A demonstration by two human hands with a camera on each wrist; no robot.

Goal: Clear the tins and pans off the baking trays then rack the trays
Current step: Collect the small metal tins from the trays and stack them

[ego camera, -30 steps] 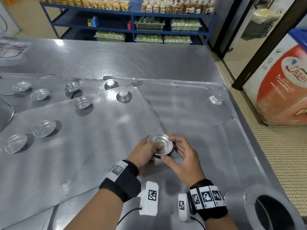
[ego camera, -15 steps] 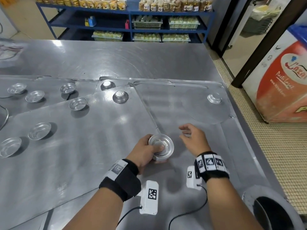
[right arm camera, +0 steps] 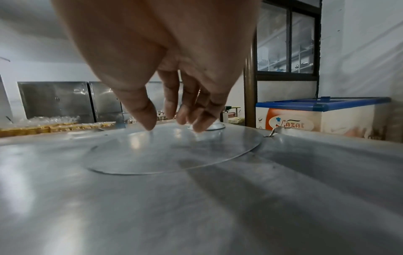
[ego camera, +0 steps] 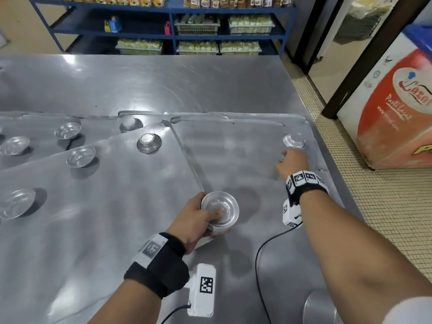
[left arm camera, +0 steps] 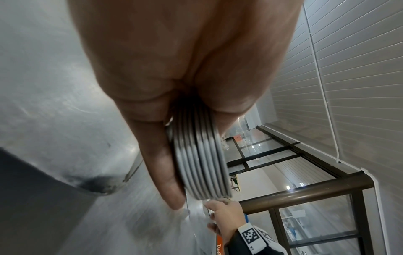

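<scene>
We see the left hand gripping a nested stack of tins, thumb pressed into the top one and fingers under the rims, held just above the near baking tray. The right hand, fingers loosely spread and holding nothing, hovers beside a single upturned tin on a thin round disc at the tray's far right corner; we cannot tell whether it touches the tin. More loose tins dot the overlapping tray to the left. Beyond the steel table stands blue shelving; a chest freezer sits to the right.
</scene>
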